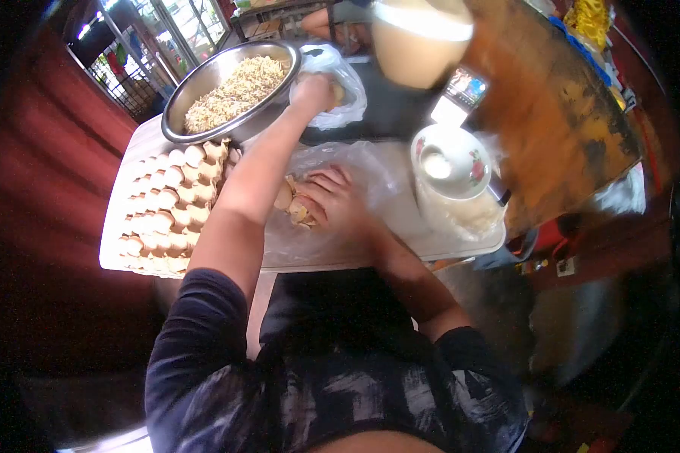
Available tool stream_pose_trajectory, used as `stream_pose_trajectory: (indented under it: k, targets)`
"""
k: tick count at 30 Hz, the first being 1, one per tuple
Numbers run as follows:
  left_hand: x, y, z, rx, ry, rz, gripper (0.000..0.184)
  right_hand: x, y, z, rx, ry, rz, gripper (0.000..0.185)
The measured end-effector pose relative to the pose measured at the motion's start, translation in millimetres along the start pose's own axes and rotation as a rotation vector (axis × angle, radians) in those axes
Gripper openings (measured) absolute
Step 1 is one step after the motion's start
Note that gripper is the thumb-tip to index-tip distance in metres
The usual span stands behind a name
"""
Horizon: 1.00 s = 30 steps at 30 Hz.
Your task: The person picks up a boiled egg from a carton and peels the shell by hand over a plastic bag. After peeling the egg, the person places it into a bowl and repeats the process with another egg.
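Note:
My left hand (pixel 313 92) reaches forward into a white plastic bag (pixel 347 75) beside the metal bowl. Its fingers look closed around something yellowish that I cannot make out. Nearer to me, my right hand (pixel 334 200) lies with its fingers spread over yellowish broken pieces (pixel 302 215) on a clear plastic sheet (pixel 279 245). A brown egg (pixel 283 196) sits against these pieces, by the fingertips. To the left of my left forearm stands a cardboard egg tray (pixel 196 192), part filled with eggs (pixel 159 179).
A large metal bowl (pixel 170 124) of shredded yellowish food (pixel 238 94) stands at the back left. On the right are a flowered white bowl (pixel 472 162) on a plastic bag, a phone-like card (pixel 465 87), a beige round container (pixel 423 53) and a worn wooden table (pixel 559 113). Someone sits beyond.

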<state>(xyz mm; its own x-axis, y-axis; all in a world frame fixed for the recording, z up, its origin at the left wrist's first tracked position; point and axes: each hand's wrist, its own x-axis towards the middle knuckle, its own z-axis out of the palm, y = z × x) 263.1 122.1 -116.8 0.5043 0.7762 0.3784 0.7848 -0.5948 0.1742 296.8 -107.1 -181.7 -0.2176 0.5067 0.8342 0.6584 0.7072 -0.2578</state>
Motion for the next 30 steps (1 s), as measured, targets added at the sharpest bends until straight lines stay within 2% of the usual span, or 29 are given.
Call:
stream_pose_trajectory:
  k: [1, 2, 5, 6, 7, 9, 12, 13, 14, 15, 16, 17, 18, 19, 20, 21, 26, 28, 30]
  targets:
    - [0, 0, 3, 0.112, -0.005, 0.072, 0.032, 0, -1, 0, 0.007, -0.007, -0.007, 0.017]
    - [1, -3, 4, 0.115, -0.100, 0.051, 0.031, -1, -1, 0, 0.005, -0.010, 0.023, 0.021]
    - [-28, 24, -48, 0.017, -0.177, -0.033, 0.031, 1, -6, -8, 0.029, -0.043, 0.095, 0.025]
    - [-27, 7, -38, -0.030, -0.100, 0.022, 0.031, 5, -8, -10, 0.042, -0.065, 0.140, 0.025]
    - [-40, 5, -53, -0.056, -0.089, 0.051, 0.032, 6, -10, -10, 0.077, -0.082, 0.114, 0.025]
    - [-75, -2, -89, -0.076, -0.078, 0.055, 0.037, 7, -12, -10, -0.046, -0.049, 0.196, 0.021]
    - [-146, -13, -152, -0.056, 0.076, -0.136, 0.045, 12, -19, -17, -0.134, 0.005, 0.153, 0.018]
    - [-169, -19, -172, 0.050, 0.039, -0.327, 0.052, 12, -19, -15, -0.114, -0.005, 0.142, 0.018]
    - [-196, -30, -183, 0.121, 0.136, -0.463, 0.054, 12, -18, -14, -0.085, 0.018, 0.140, 0.018]
    - [-224, -54, -183, 0.006, 0.288, -0.505, 0.056, 12, -18, -13, -0.062, 0.043, 0.141, 0.018]
    - [-252, -54, -198, 0.081, 0.280, -0.646, 0.058, 12, -17, -12, -0.058, 0.038, 0.140, 0.018]
    - [-275, -82, -194, 0.163, 0.224, -0.738, 0.060, 12, -16, -13, -0.039, -0.001, 0.161, 0.016]
    - [-292, -94, -197, 0.363, 0.122, -0.807, 0.060, 10, -15, -13, -0.022, -0.041, 0.186, 0.016]
    - [-309, -117, -192, 0.429, 0.062, -0.832, 0.061, 7, -15, -14, -0.006, -0.084, 0.217, 0.016]
    - [-317, -127, -194, 0.383, -0.036, -0.853, 0.062, 3, -13, -12, -0.013, -0.093, 0.236, 0.016]
    - [-329, -146, -184, 0.406, -0.013, -0.779, 0.061, 2, -10, -8, -0.028, -0.063, 0.225, 0.016]
    - [-334, -162, -161, 0.350, 0.215, -0.718, 0.055, 5, -9, -8, -0.080, 0.025, 0.139, 0.017]
    - [-329, -150, -164, 0.356, 0.246, -0.724, 0.051, 4, -5, -4, -0.087, 0.076, 0.037, 0.020]
    - [-325, -139, -168, 0.355, 0.282, -0.735, 0.047, 2, 0, -1, -0.074, 0.055, 0.071, 0.020]
